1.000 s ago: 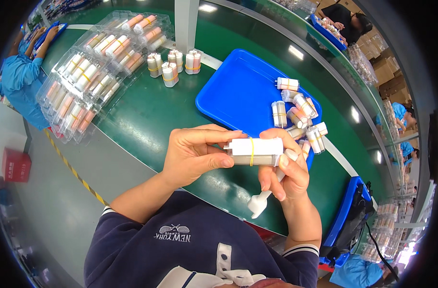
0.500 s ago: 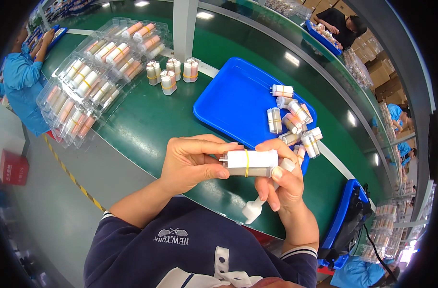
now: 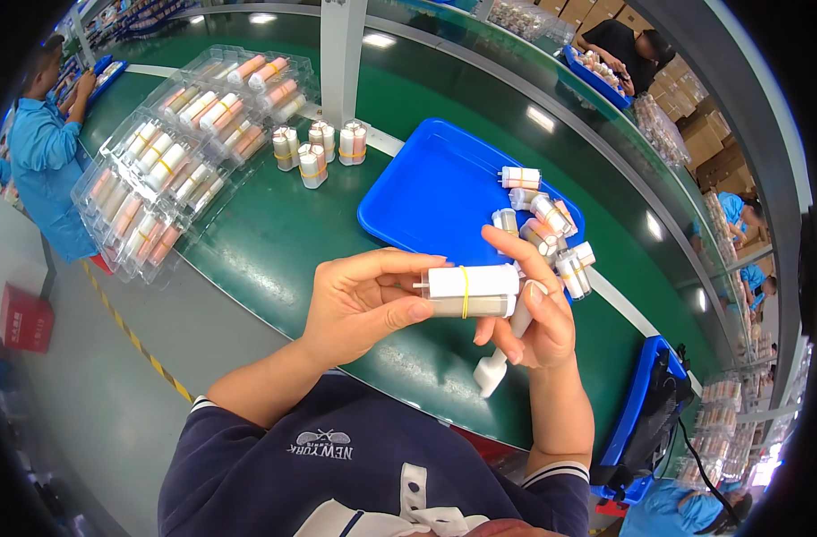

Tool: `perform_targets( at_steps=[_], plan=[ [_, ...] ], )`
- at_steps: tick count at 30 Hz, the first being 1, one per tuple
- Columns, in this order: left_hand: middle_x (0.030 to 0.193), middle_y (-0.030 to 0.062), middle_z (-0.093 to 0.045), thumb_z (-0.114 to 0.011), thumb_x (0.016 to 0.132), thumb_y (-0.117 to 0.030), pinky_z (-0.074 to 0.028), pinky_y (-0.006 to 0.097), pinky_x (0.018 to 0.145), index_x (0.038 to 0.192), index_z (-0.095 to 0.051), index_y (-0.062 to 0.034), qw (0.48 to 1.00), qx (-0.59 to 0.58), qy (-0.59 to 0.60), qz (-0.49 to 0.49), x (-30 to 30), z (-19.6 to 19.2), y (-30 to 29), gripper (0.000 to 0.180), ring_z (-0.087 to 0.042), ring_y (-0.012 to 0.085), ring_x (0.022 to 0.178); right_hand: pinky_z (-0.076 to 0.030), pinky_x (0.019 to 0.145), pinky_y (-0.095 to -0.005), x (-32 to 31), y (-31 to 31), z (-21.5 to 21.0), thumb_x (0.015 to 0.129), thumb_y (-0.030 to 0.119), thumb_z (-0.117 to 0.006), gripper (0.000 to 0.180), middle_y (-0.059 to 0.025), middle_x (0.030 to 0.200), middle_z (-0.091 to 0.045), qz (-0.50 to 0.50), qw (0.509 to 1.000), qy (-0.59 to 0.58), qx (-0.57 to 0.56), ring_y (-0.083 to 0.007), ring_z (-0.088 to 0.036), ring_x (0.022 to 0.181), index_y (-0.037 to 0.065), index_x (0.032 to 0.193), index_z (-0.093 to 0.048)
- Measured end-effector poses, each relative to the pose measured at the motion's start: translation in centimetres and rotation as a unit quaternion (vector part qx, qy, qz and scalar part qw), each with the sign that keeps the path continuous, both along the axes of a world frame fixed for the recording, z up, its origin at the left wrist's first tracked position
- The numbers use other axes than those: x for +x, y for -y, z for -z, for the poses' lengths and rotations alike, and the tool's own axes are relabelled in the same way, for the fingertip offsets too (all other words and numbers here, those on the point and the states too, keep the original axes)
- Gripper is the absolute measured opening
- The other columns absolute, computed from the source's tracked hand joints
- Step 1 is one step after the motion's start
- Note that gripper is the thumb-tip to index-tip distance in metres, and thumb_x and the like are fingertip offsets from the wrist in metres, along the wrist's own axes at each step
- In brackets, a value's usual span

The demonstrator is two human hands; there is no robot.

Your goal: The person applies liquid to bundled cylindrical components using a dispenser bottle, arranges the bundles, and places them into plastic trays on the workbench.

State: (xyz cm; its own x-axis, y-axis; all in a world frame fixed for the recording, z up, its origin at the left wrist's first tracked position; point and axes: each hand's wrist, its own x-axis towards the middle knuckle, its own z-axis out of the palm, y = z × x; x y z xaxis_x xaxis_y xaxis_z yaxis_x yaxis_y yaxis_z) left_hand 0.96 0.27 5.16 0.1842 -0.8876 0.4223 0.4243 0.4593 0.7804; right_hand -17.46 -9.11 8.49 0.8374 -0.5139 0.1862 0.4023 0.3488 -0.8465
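Note:
My left hand (image 3: pixel 359 295) grips one end of a banded bundle of tubes (image 3: pixel 475 283), held level above the green table. One tube is white and one greyish, with clear plastic around them and a yellow rubber band about the middle. A thin pin sticks out at its left end. At the bundle's right end my right hand (image 3: pixel 547 327) has its index finger raised. Its other fingers are closed around the handle of a white plastic tool (image 3: pixel 491 370), whose blocky head hangs down. Whether these fingers touch the bundle cannot be made out.
Beyond my hands lies a blue tray (image 3: pixel 408 197) with several banded bundles (image 3: pixel 544 219) at its right. Several bundles (image 3: pixel 312 166) stand upright near a white post (image 3: pixel 341 63). Clear blister trays (image 3: pixel 166 157) of tubes are stacked at left. Co-workers (image 3: pixel 50 161) sit around.
My right hand has shifted slightly right, and its index finger has lifted off the bundle. The white tool's head has swung right and up. My left hand still holds the bundle.

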Motion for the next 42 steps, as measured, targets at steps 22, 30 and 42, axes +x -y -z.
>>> perform_targets(
  at_steps=[22,30,42],
  plan=[
    [0.078,0.0131,-0.066,-0.042,0.1,-0.03,-0.049,0.022,0.045,0.11,-0.057,0.001,0.976,0.187,-0.041,0.1,0.7,0.5,0.6,0.036,-0.062,0.0134,0.057,-0.033,0.037,-0.0168,0.2,0.2,0.1,0.093,0.028,-0.055,0.028,-0.0045,0.058,-0.058,0.099,0.961,-0.224,-0.129,-0.004,-0.048,0.041,0.002,0.101,-0.057],
    [0.099,0.0119,-0.063,-0.057,0.092,-0.009,-0.055,0.025,0.061,0.119,-0.053,0.0037,0.994,0.096,0.002,0.052,0.7,1.0,0.4,0.03,-0.062,0.0148,0.084,-0.034,0.043,-0.017,0.3,0.5,0.4,0.087,0.022,-0.063,0.033,-0.0031,0.074,-0.055,0.132,0.973,-0.144,-0.124,-0.0035,-0.046,0.047,-0.002,0.108,-0.054],
    [0.12,0.0152,-0.054,-0.061,0.085,0.004,-0.051,0.033,0.089,0.12,-0.053,0.0042,0.998,-0.008,0.065,-0.008,0.5,1.6,0.4,0.036,-0.056,0.0201,0.109,-0.035,0.044,-0.0159,0.3,0.6,0.9,0.082,0.015,-0.068,0.03,-0.0038,0.086,-0.055,0.131,0.973,-0.137,-0.133,-0.0031,-0.048,0.053,-0.001,0.105,-0.056]
  ],
)
